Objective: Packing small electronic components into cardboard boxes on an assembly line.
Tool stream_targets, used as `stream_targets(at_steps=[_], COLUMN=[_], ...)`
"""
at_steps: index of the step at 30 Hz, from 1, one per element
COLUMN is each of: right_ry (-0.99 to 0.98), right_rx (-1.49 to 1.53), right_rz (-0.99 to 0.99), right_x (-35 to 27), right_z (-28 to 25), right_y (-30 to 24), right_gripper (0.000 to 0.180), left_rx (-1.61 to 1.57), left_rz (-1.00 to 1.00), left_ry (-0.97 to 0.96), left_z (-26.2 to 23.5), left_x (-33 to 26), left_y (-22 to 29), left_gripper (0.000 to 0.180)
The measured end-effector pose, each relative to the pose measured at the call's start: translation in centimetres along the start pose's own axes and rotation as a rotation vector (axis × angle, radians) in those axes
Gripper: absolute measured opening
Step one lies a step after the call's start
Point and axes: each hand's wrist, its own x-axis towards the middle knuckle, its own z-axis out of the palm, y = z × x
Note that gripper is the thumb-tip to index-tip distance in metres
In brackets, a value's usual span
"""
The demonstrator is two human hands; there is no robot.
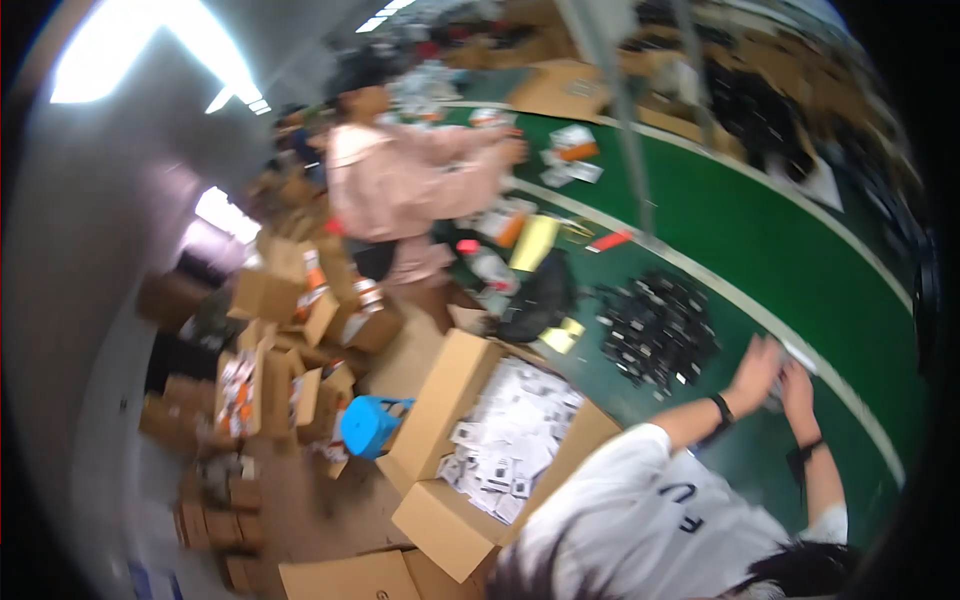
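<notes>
Both my hands are close together at the right, over the edge of the green bench beside its pale border strip. My left hand [755, 376] has its fingers bent inward. Facing it, my right hand [796, 390] is also closed. A small pale, greyish thing [774, 392] shows between them, too blurred to name. At the right fingertips lies a whitish strip [800, 358]. Dark bands circle both my wrists. To the left of my hands, a heap of small black parts [658, 328] lies on the bench.
An open carton [462, 375] full of small white packets stands left of me, beside a blue stool [368, 425]. A person in a pink top [400, 185] works farther along. A black bag [540, 300], a bottle [490, 268] and a metal post [628, 140] stand by the belt.
</notes>
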Motion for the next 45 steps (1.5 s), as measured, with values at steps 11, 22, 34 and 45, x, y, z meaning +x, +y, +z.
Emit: stream_targets(at_steps=[11,22,34,45], right_ry=[0.098,-0.083,-0.005,0.216], right_rx=[0.103,-0.123,0.171,0.392], right_rz=[-0.155,0.042,0.08,0.145], right_x=[0.1,-0.2,-1.6,-3.5], right_z=[-2.4,-1.1,-1.6,-2.3], right_y=[3.0,2.6,3.2,1.8], right_gripper=[0.024,0.029,0.035,0.032], left_rx=[-0.22,-0.219,-0.161,-0.63], left_rz=[0.175,0.123,0.057,-0.039], left_ry=[0.027,-0.101,-0.163,-0.141], left_z=[-1.2,-1.3,-1.5,-1.0], left_x=[1.1,0.9,1.2,1.5], left_y=[-2.9,-0.6,1.4,-0.6], left_gripper=[0.022,0.029,0.039,0.038])
